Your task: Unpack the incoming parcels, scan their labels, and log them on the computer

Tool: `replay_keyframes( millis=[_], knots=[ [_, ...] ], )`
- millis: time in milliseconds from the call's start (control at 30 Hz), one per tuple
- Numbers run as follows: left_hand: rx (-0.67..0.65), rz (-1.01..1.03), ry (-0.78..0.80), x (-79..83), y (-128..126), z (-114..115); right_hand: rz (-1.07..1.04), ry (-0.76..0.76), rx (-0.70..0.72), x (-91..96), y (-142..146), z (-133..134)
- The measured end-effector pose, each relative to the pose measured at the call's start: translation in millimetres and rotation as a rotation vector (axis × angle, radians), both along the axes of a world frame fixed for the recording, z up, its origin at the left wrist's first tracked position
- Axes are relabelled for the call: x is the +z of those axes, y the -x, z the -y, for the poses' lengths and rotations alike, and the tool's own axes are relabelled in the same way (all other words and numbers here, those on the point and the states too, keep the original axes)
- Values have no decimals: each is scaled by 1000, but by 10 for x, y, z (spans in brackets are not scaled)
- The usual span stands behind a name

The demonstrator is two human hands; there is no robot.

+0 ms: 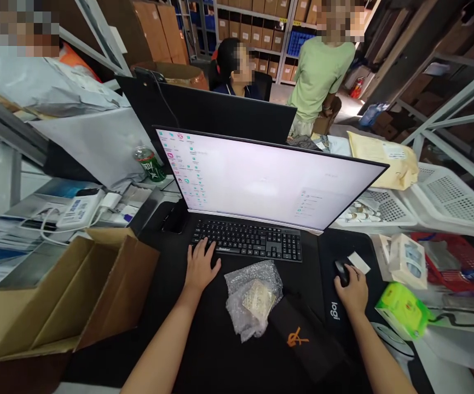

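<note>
My left hand [200, 265] lies flat with fingers spread on the left end of a black keyboard [253, 242]. My right hand [352, 289] is wrapped over a black mouse [341, 270] on a black desk mat [220, 339]. Between my arms lies a crumpled bubble-wrap packet [252, 298] with something pale inside, next to a black pouch bearing an orange mark [302, 336]. A wide monitor [265, 180] with a bright white screen stands behind the keyboard.
An open cardboard box [52, 306] sits at my left. A green packet [403, 311], small white boxes [403, 260], a red basket [458, 262] and white trays [446, 200] are at right. A green bottle [150, 163] stands behind the monitor. Two people are beyond the desk.
</note>
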State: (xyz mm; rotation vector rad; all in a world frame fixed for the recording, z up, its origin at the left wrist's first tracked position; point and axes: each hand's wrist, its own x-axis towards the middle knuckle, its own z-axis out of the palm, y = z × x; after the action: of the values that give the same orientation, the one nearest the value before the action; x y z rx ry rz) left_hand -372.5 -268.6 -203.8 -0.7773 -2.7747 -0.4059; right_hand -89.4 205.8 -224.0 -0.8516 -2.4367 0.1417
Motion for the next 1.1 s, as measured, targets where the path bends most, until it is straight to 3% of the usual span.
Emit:
replay_keyframes(
  millis=[533, 1100],
  knots=[
    [-1, 4, -7, -3, 2, -8, 90, -125, 76, 45, -50, -11],
    [3, -48, -23, -63, 50, 1, 17, -18, 51, 36, 42, 3]
  ],
)
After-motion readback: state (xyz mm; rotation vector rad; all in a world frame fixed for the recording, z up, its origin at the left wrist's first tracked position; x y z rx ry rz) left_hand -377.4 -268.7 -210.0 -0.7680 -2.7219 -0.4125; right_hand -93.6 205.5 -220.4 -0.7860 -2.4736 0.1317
